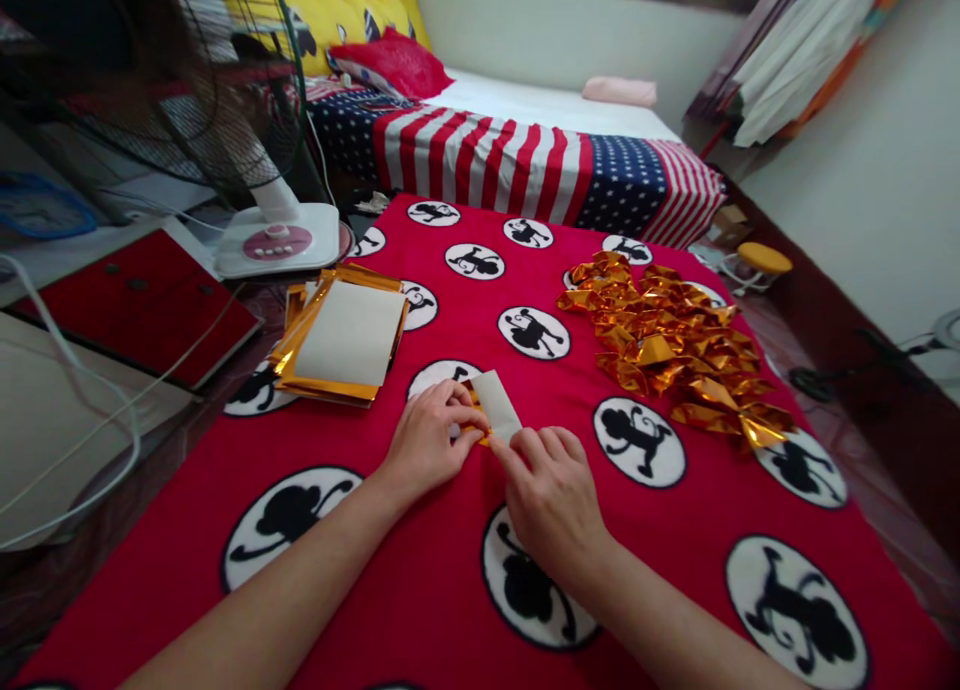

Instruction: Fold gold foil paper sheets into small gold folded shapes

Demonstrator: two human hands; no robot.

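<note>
Forearms, bare, (311, 575) run up from the bottom edge, nearest the camera, and converge on a small paper piece (499, 407). Position of piece: flat on the red cloth (427, 620), about mid-view, between the two hands. One face is pale and matt; a shiny gold strip shows along its left side, apparently a fold.

Left hand (431, 435): thumb and fingers drawn together on the gold side, pinching it. Right hand (551, 490): forefinger extended to the near corner, touching it, other fingers curled; whether the thumb grips underneath cannot be told.

Handling (judged): very light, thin and flexible; should crease readily and hold the crease. Gold face probably slick, pale face better for fingertip purchase. Likely to tear or crumple if pulled hard. Best hold: light pinch on the doubled gold edge, with a second fingertip pressing the near corner against the cloth.

Outward: stack of sheets (358, 330) to the left, topmost pale side up, gold edges uneven below. Heap of gold pieces (652, 345) to the right, crinkled and pointed, overlapping loosely. Beyond the stack, white fan base (319, 235); past the cloth's far edge, bed (487, 160) with red pillow (397, 62). Yellow stool (763, 258), far right.
</note>
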